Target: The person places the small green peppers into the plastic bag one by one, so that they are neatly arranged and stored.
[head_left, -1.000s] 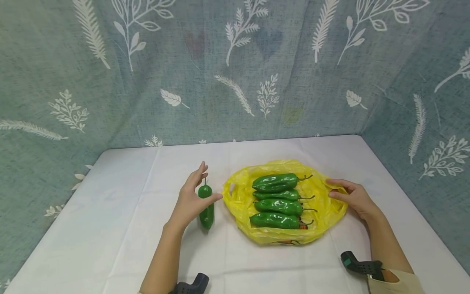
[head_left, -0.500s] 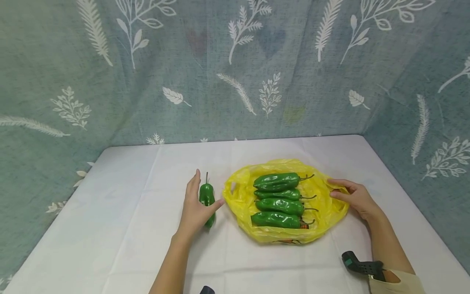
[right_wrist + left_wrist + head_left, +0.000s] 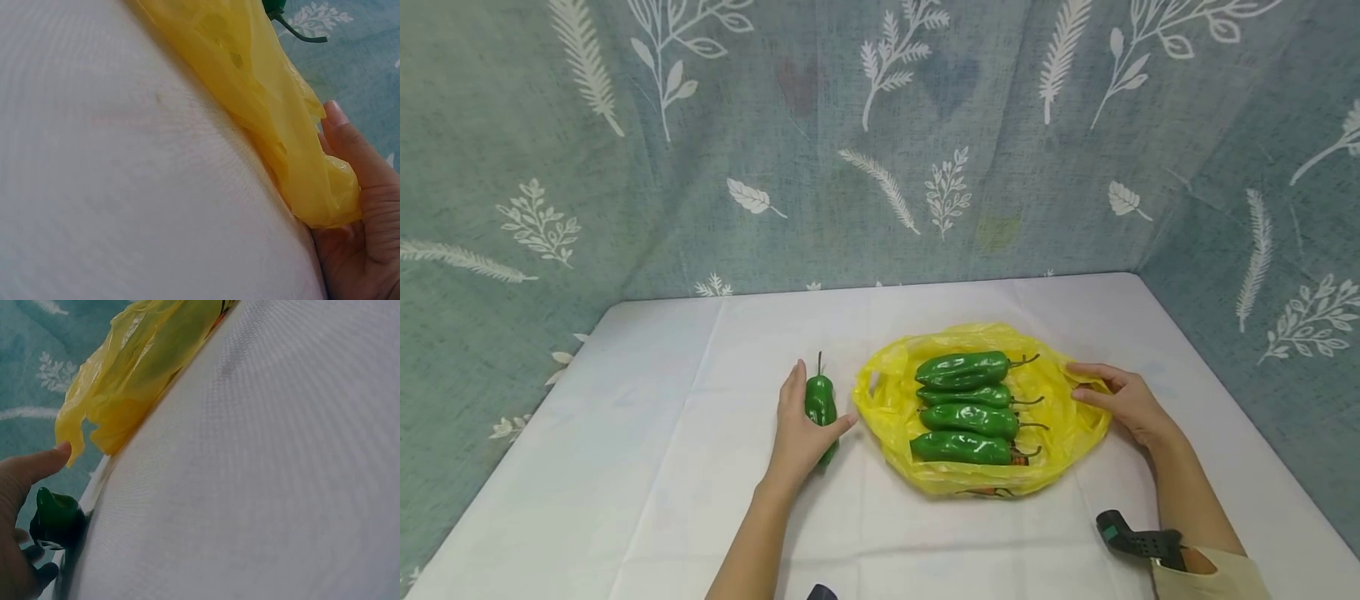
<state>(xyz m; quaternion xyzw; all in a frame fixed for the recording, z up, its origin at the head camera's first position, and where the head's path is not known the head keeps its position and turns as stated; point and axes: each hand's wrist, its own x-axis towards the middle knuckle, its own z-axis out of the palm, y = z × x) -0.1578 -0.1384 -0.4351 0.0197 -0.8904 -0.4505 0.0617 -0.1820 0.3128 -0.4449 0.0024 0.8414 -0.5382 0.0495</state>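
Observation:
A single green pepper (image 3: 820,400) lies on the white cloth left of the bag, its stem pointing away. My left hand (image 3: 802,436) is spread around it, the fingers along its left side and the thumb held well apart on the right. In the left wrist view a gap shows between the thumb (image 3: 44,464) and the pepper (image 3: 57,519). On the right, my right hand (image 3: 1131,406) pinches the edge of the yellow plastic bag (image 3: 895,433) between thumb and fingers. Several green peppers (image 3: 966,422) lie side by side in the open bag, stems to the right.
The white cloth (image 3: 625,467) covers the table, whose far edge meets a teal leaf-patterned curtain (image 3: 820,167). Dark camera straps sit on both wrists, the right strap (image 3: 1142,543) below a beige sleeve (image 3: 1210,575).
My left hand has come down and nearer around the lone pepper, uncovering its stem end. The right hand keeps its hold on the bag edge, and the bag stays put.

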